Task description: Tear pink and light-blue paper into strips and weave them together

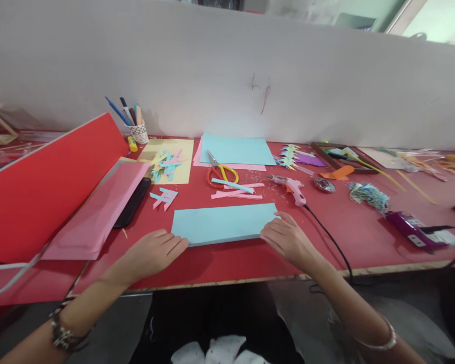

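Note:
A folded light-blue sheet of paper (223, 222) lies near the front of the red table, its long folded edge toward me. My left hand (163, 250) grips its lower left corner, fingers curled over the edge. At the lower right corner, my right hand (286, 237) holds it the same way, with the thumbs hidden or partly hidden. Just beyond the paper are loose pink and blue paper strips (237, 191). Scissors with red and yellow handles (223, 173) rest behind those strips. Small woven pink and blue strips (164, 197) sit to the left of them.
A pink glue gun (290, 187) trails a black cord over the front edge. Light-blue sheets (237, 149) lie against the wall. At left stand a red board (60, 182), pink sheets (98, 212) and a pen cup (138, 132). A purple power strip (415, 230) is at right.

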Demonstrator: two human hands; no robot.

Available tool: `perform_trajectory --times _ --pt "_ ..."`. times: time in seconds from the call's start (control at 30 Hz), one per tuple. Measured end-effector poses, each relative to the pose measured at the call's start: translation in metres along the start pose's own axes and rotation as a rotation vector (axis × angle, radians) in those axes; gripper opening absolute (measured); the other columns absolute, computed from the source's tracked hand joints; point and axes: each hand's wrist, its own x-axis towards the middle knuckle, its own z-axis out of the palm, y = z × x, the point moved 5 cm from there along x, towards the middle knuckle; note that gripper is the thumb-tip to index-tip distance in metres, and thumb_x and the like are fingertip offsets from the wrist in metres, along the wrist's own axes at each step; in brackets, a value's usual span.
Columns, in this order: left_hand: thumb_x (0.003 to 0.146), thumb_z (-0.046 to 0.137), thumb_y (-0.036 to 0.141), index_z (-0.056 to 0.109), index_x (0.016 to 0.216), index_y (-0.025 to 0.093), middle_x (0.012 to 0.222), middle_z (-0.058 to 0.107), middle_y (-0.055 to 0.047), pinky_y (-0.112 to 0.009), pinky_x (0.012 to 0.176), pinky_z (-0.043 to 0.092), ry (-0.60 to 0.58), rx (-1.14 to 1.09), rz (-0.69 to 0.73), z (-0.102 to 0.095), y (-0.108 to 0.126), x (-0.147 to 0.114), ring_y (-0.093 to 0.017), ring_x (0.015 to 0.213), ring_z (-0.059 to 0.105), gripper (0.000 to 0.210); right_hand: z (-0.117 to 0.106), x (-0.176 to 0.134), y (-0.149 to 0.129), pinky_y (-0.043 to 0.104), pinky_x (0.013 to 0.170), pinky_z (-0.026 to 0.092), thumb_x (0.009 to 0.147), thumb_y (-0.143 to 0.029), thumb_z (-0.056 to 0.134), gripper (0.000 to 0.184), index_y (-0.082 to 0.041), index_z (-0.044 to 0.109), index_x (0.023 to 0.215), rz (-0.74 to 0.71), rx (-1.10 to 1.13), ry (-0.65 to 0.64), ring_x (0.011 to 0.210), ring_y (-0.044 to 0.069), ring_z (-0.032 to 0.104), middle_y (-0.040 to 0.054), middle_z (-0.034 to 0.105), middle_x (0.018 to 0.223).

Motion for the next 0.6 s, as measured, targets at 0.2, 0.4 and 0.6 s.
perform_trajectory --times 0.2,0.4,0.6 --pt "0.084 0.027 0.004 0.056 0.07 0.017 0.048 0.058 0.002 -0.023 0.047 0.033 -0.057 -0.159 -0.045 0.013 0.0 0.003 -0.012 0.044 0.051 0.036 0.018 0.022 -0.033 0.032 0.089 0.028 0.077 -0.012 0.038 0.018 -0.019 0.055 0.075 0.064 -0.017 0.003 0.063 0.012 0.049 -0.0005 0.058 0.064" --pt "0.091 0.019 0.02 0.055 0.059 0.018 0.039 0.051 0.003 -0.023 0.042 0.028 -0.006 -0.287 -0.114 0.017 0.001 0.01 -0.011 0.037 0.044 0.049 0.039 0.054 -0.077 0.027 0.076 0.033 0.073 -0.011 0.039 0.018 -0.019 0.048 0.06 -0.045 0.029 0.106 0.051 0.01 0.044 -0.004 0.051 0.05" --pt "0.091 0.02 0.025 0.056 0.056 0.017 0.042 0.051 0.002 -0.021 0.044 0.028 -0.043 -0.419 -0.179 0.022 0.002 0.007 -0.009 0.041 0.043 0.05 0.041 0.055 -0.075 0.023 0.063 0.032 0.067 -0.008 0.038 0.018 -0.019 0.042 0.053 -0.053 0.035 0.22 0.042 0.009 0.037 -0.0051 0.045 0.043"
